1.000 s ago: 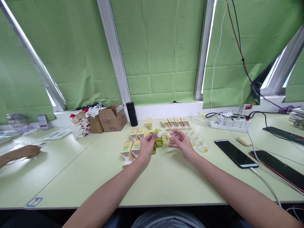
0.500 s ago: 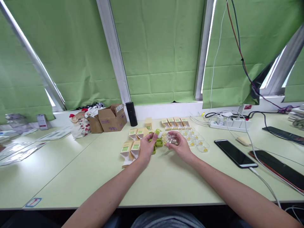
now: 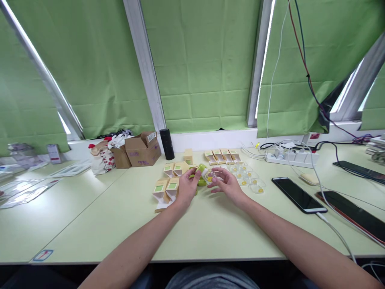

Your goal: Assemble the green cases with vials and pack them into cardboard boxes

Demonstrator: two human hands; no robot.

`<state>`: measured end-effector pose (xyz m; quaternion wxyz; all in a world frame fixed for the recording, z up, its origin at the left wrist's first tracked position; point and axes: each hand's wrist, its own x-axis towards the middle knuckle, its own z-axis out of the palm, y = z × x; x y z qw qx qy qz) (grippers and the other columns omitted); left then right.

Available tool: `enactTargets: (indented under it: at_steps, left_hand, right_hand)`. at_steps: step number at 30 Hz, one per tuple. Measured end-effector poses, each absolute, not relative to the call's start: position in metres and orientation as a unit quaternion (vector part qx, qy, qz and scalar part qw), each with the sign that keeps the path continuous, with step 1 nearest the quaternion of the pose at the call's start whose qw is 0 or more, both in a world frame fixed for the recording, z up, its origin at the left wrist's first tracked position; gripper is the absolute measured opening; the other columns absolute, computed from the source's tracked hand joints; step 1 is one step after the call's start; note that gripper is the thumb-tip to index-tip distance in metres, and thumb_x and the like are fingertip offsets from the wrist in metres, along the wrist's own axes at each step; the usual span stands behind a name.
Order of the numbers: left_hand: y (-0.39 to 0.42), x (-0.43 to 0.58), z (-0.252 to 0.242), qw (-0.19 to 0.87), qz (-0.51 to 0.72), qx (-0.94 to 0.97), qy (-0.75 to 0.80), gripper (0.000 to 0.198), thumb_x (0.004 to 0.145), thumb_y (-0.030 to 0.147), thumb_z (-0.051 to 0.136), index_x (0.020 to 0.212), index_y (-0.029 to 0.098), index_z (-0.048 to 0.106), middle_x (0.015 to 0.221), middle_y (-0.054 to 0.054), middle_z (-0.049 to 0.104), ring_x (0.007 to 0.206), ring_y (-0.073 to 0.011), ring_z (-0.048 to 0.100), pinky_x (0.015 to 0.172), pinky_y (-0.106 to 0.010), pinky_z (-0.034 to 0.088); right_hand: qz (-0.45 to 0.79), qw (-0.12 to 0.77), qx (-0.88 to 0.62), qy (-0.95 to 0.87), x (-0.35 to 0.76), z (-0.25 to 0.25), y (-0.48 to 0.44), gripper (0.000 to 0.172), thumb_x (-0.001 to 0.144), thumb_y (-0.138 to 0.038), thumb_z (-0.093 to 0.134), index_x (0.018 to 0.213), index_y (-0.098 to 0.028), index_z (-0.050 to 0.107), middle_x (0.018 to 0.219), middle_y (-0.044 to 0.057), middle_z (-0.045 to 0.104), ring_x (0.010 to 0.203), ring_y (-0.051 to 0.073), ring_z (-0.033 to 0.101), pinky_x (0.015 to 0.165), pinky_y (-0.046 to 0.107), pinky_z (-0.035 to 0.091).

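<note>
My left hand (image 3: 187,185) pinches a small green item with a white end (image 3: 201,169) over the pale green table (image 3: 210,228). My right hand (image 3: 226,182) holds a small clear plastic case with a yellow piece inside (image 3: 210,176), pressed against the green item. More green pieces (image 3: 201,183) lie on the table just under my hands. Small tan boxes with green labels (image 3: 168,187) stand to the left of my left hand. A row of tan boxes (image 3: 222,155) and several clear cases with yellow pieces (image 3: 251,180) lie to the right.
A brown cardboard box (image 3: 142,149) and a black cylinder (image 3: 167,143) stand at the back. A white power strip (image 3: 290,156) with cables, and two black phones (image 3: 299,195) (image 3: 355,212), lie to the right. Plastic sleeves (image 3: 24,190) lie far left.
My right hand has brought the clear case leftward up against the green item in my left hand. Another person's hand at the far left has gone from view.
</note>
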<state>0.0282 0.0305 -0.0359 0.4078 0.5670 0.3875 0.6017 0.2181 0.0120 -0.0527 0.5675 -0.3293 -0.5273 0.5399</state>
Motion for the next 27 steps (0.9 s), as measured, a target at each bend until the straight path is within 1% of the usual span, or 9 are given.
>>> enactTargets:
  at_steps: [5,11,16,22,27]
  left_hand:
    - [0.0322,0.0277,-0.0391,0.409,0.600,0.572,0.382,0.062,0.077,0.067,0.087,0.110,0.015,0.079,0.118,-0.014,0.081,0.104,-0.0261,0.077,0.093,-0.036,0.061]
    - [0.0332,0.0279,-0.0411,0.402,0.593,0.570,0.403,0.061,0.075,0.063,0.090,0.112,0.015,0.080,0.120,-0.015,0.082,0.107,-0.0278,0.077,0.095,-0.038,0.061]
    - [0.0325,0.0277,-0.0413,0.384,0.582,0.591,0.406,0.058,0.079,0.061,0.087,0.112,0.015,0.082,0.115,-0.013,0.082,0.104,-0.0266,0.077,0.093,-0.037,0.061]
    - [0.0331,0.0275,-0.0438,0.371,0.573,0.606,0.409,0.057,0.083,0.062,0.084,0.115,0.015,0.081,0.118,-0.013,0.082,0.106,-0.0264,0.077,0.093,-0.036,0.060]
    - [0.0338,0.0262,-0.0452,0.366,0.564,0.612,0.416,0.059,0.083,0.064,0.083,0.114,0.014,0.080,0.118,-0.014,0.082,0.108,-0.0278,0.077,0.093,-0.035,0.060]
  right_hand:
    - [0.591,0.558,-0.301,-0.498,0.2169,-0.0512,0.0092,0.057,0.075,-0.049,0.095,0.120,-0.029,0.064,0.121,0.005,0.075,0.087,0.025,0.082,0.070,0.040,0.071]
    - [0.622,0.558,-0.263,-0.482,0.2179,-0.0536,0.0116,0.054,0.075,-0.044,0.097,0.117,-0.027,0.066,0.116,0.004,0.077,0.087,0.024,0.081,0.077,0.043,0.071]
    - [0.618,0.555,-0.257,-0.493,0.2193,-0.0557,0.0129,0.058,0.072,-0.040,0.099,0.118,-0.027,0.066,0.116,0.006,0.076,0.084,0.024,0.080,0.075,0.042,0.068]
    - [0.606,0.552,-0.269,-0.506,0.2187,-0.0551,0.0127,0.059,0.070,-0.042,0.099,0.116,-0.026,0.066,0.115,0.006,0.075,0.082,0.024,0.080,0.073,0.043,0.068]
    - [0.604,0.551,-0.272,-0.508,0.2180,-0.0519,0.0103,0.059,0.070,-0.042,0.099,0.116,-0.026,0.066,0.115,0.006,0.074,0.082,0.024,0.079,0.073,0.042,0.068]
